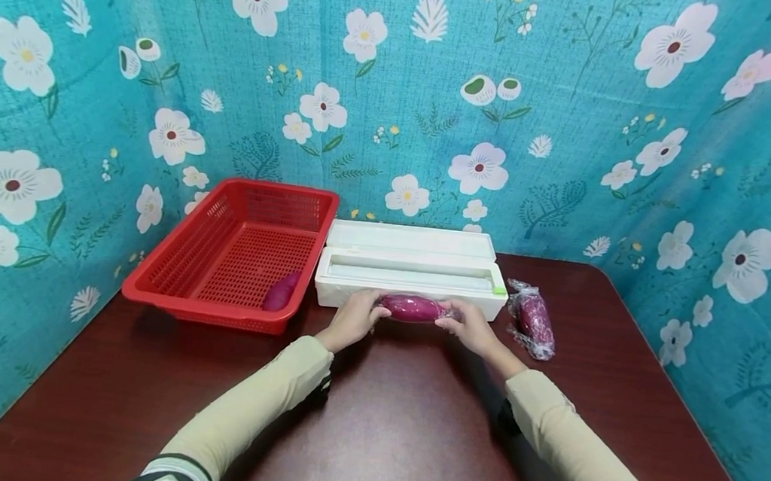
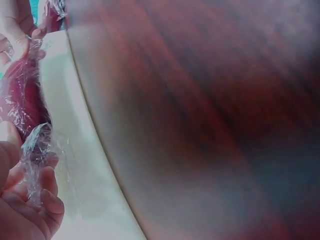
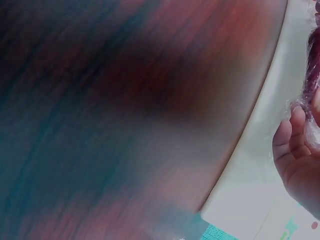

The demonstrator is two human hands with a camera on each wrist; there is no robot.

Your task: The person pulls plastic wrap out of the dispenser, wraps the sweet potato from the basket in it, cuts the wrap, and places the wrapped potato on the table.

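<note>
A purple sweet potato point(image 1: 411, 308) in clear cling film is held level between both hands, just before the white cling film box point(image 1: 417, 266). My left hand point(image 1: 355, 318) grips the twisted film at its left end; in the left wrist view this film tail point(image 2: 35, 145) lies between thumb and fingers. At the other end, my right hand point(image 1: 470, 327) pinches the film, and its fingers point(image 3: 283, 131) show curled at the right wrist view's edge. A second wrapped sweet potato point(image 1: 535, 322) lies on the table right of the box.
At the left stands a red plastic basket point(image 1: 170, 303) with a bare purple sweet potato point(image 1: 281, 291) in its near right corner. The box's lid point(image 1: 413, 239) is raised at the back, and a green slider point(image 1: 499, 290) sits at its right end. Under everything is a dark red table point(image 1: 405, 423).
</note>
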